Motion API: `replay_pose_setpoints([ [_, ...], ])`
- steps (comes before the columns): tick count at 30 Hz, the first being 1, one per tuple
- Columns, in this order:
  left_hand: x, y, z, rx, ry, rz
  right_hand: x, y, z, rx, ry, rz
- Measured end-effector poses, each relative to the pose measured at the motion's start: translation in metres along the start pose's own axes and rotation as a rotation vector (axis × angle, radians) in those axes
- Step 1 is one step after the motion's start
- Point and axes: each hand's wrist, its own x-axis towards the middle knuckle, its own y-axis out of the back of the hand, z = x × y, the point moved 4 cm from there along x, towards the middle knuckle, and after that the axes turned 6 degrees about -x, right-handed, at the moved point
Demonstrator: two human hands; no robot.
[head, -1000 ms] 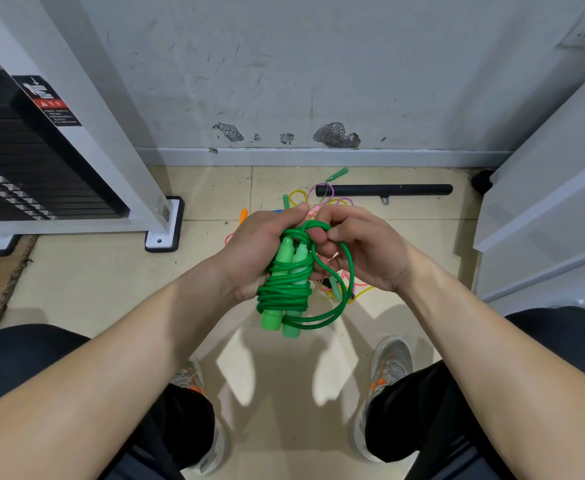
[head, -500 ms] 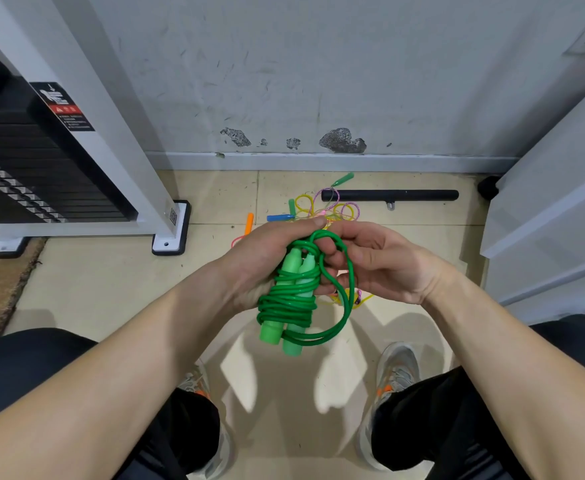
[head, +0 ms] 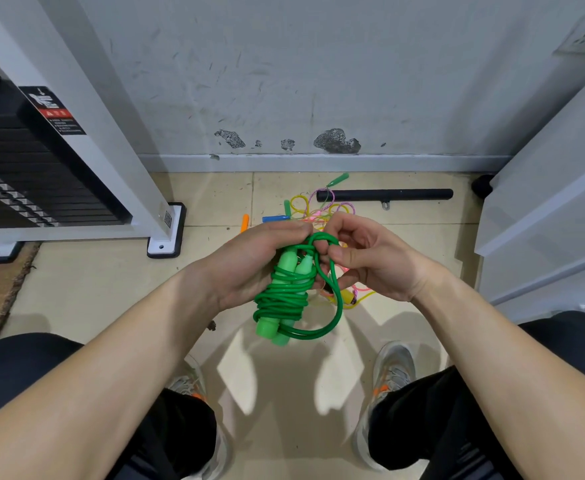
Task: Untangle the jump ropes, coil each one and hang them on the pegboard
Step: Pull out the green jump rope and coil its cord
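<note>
Head view: one green jump rope [head: 284, 296] is nearly coiled, its cord wound round the paired handles, held in the air on the near side of a black bar [head: 388, 194] on the floor. The left hand [head: 249, 265] has its grip wrapped round the bundle. The right hand [head: 377, 261] pinches the last loop, probably tucking it. The handles run lengthwise away from the person, butts nearest. Tangled yellow and pink ropes [head: 318, 209] beside the bar are left to do; no pegboard shows.

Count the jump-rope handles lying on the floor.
5: a green handle nearest the wall, a second green handle beside the blue handle, an orange handle left of the pile, and a yellow handle below the right hand. Others may be hidden behind the hands.
</note>
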Motion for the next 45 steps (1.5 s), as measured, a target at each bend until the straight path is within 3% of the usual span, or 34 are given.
replay_pose_setpoints([
  [4,0.000,0.003,-0.001,-0.073,-0.017,0.052,0.003,0.004,0.001,-0.043,0.039,0.064],
  [10,0.006,0.010,-0.005,-0.150,-0.153,0.217,0.007,0.006,0.003,-0.312,0.143,0.296],
  [14,0.007,0.015,-0.002,-0.119,-0.204,0.220,0.008,0.005,0.008,-0.417,0.165,0.390],
  [21,0.012,0.019,-0.007,-0.233,-0.079,0.262,0.012,0.001,0.005,-0.473,0.199,0.422],
  [28,0.016,0.018,-0.017,-0.157,0.015,0.287,0.015,-0.002,0.010,-0.607,0.144,0.421],
  [37,0.017,0.033,-0.013,-0.099,-0.257,0.593,0.016,-0.008,0.013,-0.476,-0.030,0.346],
  [41,0.018,0.036,-0.018,-0.170,-0.303,0.657,0.020,-0.010,0.016,-0.418,-0.089,0.328],
  [45,0.017,0.034,-0.018,-0.055,-0.391,0.666,0.022,-0.008,0.019,-0.440,-0.134,0.298],
])
